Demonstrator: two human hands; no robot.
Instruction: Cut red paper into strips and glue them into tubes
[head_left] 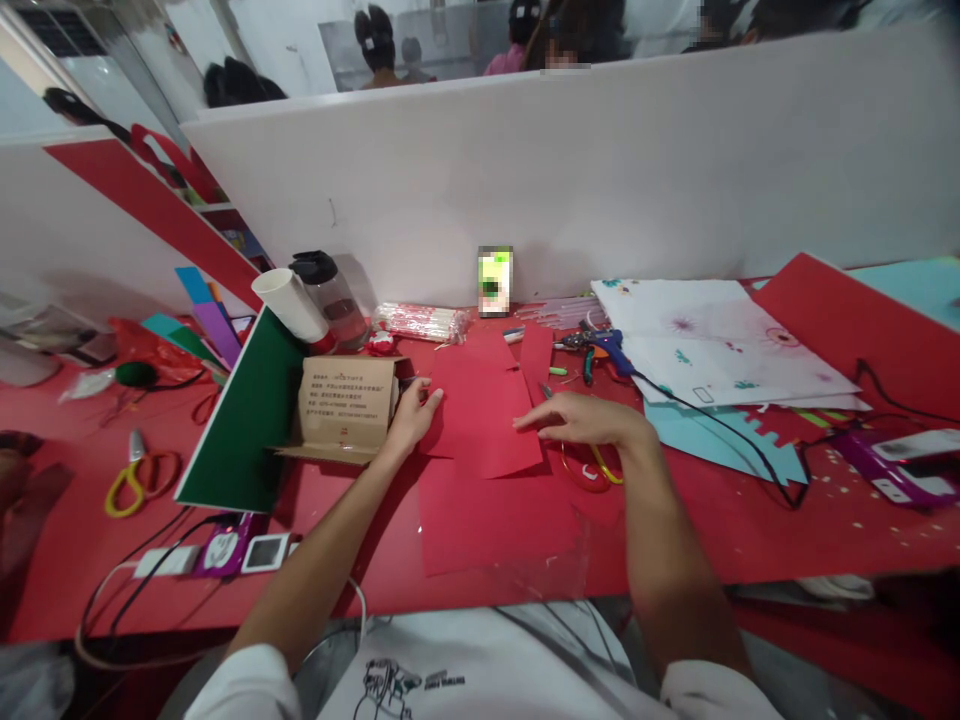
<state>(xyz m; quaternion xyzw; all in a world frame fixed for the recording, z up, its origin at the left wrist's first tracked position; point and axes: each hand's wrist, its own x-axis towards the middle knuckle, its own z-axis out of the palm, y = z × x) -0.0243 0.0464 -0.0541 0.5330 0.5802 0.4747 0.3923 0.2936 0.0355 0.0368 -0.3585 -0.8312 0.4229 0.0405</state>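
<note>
Hands, 2. Left hand (414,412): is curving loosely at the left edge of the red paper (487,420), thumb and forefinger lying close together; whether it is pinching that edge, cannot tell. Right hand (581,415): is coming in from the opposite side, fingers bending, fingertips touching the paper near its right edge; whether it is gripping, cannot tell.

Red paper, upper piece: is lying flat between the 2 hands.

Larger red sheet (499,525), 1: is lying under it, extending toward the person.

Scissors (607,466), 1 pair: are lying partly beneath the right hand.

Cardboard box (343,400), 1: is standing open just beside the left hand.

Glue gun (615,352), 1: is lying beyond the right hand, cord trailing rightward.

Green board (244,430), 1: is standing tilted left of the box.

Bottle (334,300), 1: is standing behind the box.
</note>
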